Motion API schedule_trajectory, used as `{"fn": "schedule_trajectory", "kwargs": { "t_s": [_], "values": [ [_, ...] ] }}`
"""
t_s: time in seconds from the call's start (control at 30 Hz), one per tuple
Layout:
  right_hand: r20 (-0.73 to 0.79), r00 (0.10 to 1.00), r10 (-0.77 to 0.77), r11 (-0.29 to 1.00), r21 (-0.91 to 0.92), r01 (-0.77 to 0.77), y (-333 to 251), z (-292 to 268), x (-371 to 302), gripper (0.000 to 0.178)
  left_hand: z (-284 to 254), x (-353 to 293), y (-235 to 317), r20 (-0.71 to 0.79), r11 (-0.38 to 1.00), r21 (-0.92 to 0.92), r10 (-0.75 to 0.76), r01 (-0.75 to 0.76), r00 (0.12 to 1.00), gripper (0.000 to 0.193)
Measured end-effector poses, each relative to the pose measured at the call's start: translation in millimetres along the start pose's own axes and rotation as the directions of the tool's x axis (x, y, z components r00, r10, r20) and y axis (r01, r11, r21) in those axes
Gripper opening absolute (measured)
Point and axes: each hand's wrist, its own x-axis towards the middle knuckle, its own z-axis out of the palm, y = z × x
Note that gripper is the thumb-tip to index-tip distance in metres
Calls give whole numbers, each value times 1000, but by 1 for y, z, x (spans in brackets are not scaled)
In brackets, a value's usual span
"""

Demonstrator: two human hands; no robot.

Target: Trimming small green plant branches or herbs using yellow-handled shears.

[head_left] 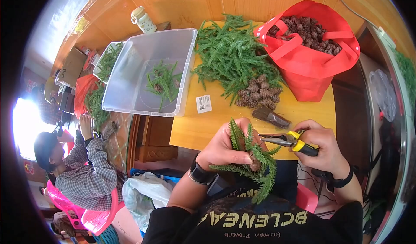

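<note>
My left hand [232,145] is closed round a small bunch of green artificial pine sprigs [264,170] with a brown pine cone [255,162] among them. In my right hand [318,144] is a pair of pliers [299,143] with yellow and black handles, their jaws pointing left at the sprigs beside my left fingers. Whether the jaws touch the sprig is too small to tell. Just beyond my hands, on the yellow table [190,133], lies a bundle of thin brown wires [271,116]. Behind it sits a pile of pine cones [260,93].
A heap of green sprigs [234,53] covers the table's far side. A red bag [307,70] of pine cones stands at right. At left is a clear plastic tub [130,88] holding a few finished-looking sprigs. Another person [82,170] sits working at far left.
</note>
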Motion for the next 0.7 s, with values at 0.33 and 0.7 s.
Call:
{"fn": "schedule_trajectory", "kwargs": {
  "t_s": [0.33,0.7],
  "values": [
    [-174,917,359,919,-107,-380,-19,6,-6,13,10,16,13,369,-217,929,465,-301,805,26],
    [-44,988,150,988,27,-149,3,2,-6,9,8,2,8,-207,922,383,20,62,978,41]
  ]
}}
